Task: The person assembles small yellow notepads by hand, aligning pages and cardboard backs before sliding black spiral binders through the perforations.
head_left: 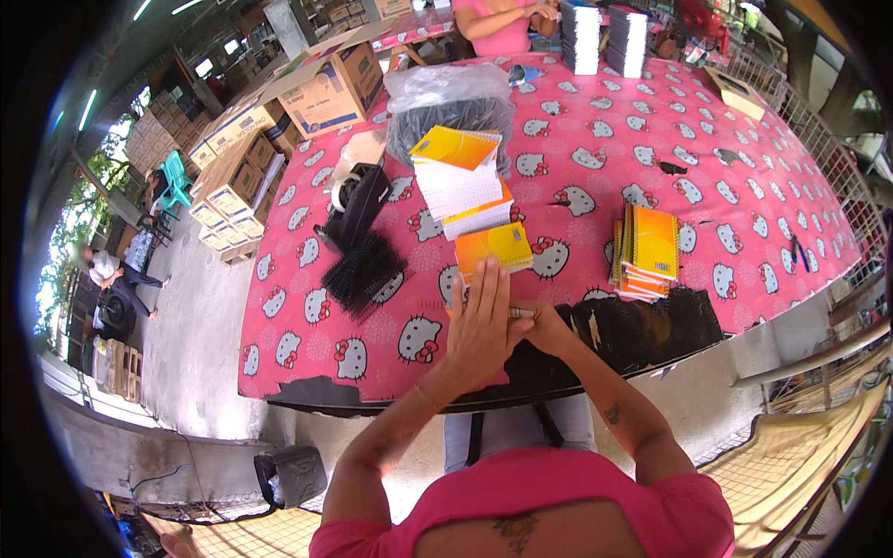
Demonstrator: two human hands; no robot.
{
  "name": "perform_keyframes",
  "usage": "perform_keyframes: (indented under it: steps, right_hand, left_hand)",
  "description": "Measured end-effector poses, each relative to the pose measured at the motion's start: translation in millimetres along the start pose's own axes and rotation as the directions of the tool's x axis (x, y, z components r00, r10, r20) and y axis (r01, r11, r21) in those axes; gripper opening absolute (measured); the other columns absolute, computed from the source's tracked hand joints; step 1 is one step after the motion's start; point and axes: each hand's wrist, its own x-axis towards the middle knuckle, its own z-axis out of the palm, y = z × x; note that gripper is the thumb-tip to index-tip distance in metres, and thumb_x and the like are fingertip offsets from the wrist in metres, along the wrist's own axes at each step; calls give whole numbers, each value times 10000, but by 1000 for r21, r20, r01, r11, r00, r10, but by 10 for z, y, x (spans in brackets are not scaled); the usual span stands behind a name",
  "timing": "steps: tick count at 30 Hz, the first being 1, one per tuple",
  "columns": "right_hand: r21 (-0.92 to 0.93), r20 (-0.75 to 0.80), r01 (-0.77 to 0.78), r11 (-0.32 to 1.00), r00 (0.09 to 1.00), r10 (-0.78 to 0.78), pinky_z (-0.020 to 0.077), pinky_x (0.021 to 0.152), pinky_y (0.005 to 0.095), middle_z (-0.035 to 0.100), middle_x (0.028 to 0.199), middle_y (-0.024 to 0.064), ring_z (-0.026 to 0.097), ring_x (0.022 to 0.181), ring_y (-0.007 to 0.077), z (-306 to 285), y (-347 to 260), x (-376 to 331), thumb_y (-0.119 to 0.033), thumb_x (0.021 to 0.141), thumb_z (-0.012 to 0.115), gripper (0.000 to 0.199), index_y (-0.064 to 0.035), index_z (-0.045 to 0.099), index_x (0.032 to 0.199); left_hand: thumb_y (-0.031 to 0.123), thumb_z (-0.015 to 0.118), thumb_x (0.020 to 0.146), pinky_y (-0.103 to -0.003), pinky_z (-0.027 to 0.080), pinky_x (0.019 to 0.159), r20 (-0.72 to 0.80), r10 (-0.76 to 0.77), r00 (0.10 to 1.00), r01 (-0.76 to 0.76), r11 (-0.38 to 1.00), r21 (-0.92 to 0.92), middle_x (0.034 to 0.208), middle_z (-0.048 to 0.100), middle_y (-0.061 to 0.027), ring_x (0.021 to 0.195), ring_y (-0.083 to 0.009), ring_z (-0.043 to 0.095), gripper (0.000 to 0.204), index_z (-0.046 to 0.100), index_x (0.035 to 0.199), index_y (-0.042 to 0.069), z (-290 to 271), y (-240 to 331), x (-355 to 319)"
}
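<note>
My left hand (482,321) lies flat, fingers together, on an orange-covered notebook (493,246) at the table's near edge. My right hand (541,325) is just to its right, fingers curled around a thin metal piece (521,313) at the notebook's lower edge. Behind the notebook leans a tall stack of unbound white pads with orange and yellow covers (462,181). A pile of black spiral binding coils (365,272) lies to the left. A stack of finished spiral notebooks (646,251) sits to the right.
The table has a pink cat-print cloth (744,195). A black tape dispenser (353,200), a clear bag of dark coils (446,102), cardboard boxes (316,93) at left, and a person in pink at the far side (498,23) with two paper stacks (605,37) are in view.
</note>
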Motion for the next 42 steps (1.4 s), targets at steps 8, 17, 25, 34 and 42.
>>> perform_keyframes:
  steps: [8, 17, 25, 34, 42]
  right_hand:
    - [-22, 13, -67, 998, 998, 67, 529, 781, 308, 731, 959, 86, 640, 883, 99, 39, 77, -33, -83, 876, 692, 270, 12, 668, 1128]
    - [-168, -34, -110, 980, 994, 106, 528, 801, 289, 725, 955, 113, 663, 897, 113, -19, -199, -84, -74, 857, 709, 314, 6, 670, 1158]
    - [-49, -54, -105, 993, 993, 102, 543, 833, 274, 728, 944, 72, 676, 886, 120, -439, -465, -203, -38, 887, 688, 188, 24, 715, 1062]
    - [-404, -10, 201, 893, 974, -224, 511, 640, 304, 617, 769, 81, 640, 686, 199, -355, -542, -129, -66, 792, 742, 184, -7, 585, 865]
    - [-291, -417, 184, 939, 859, -298, 502, 813, 331, 622, 984, 119, 632, 962, 231, 89, -1107, -290, -88, 850, 706, 324, -15, 558, 1129]
  left_hand:
    - [445, 511, 967, -615, 144, 1152, 1, -16, 1000, 16, 997, -73, 1549, 307, -242, 1472, -375, 252, 737, 332, 1465, -68, -27, 60, -124]
    - [255, 678, 897, -571, 216, 1148, -149, 0, 989, -41, 961, -272, 1194, 635, -111, 1177, -284, 584, 390, 575, 1224, 69, -54, -128, 13]
    - [188, 705, 859, -512, 311, 1096, -235, 10, 972, -93, 934, -345, 951, 667, -39, 933, -243, 646, 200, 618, 1016, 101, 21, -145, 46]
    - [128, 707, 833, -429, 461, 821, -154, 24, 988, -75, 940, -331, 883, 654, -63, 850, -273, 628, 219, 638, 1035, 78, -103, -109, 63]
    - [79, 654, 889, -380, 568, 694, -140, -198, 970, 98, 847, -522, 969, 687, -132, 874, -271, 701, 210, 633, 1086, 8, -617, 29, 298]
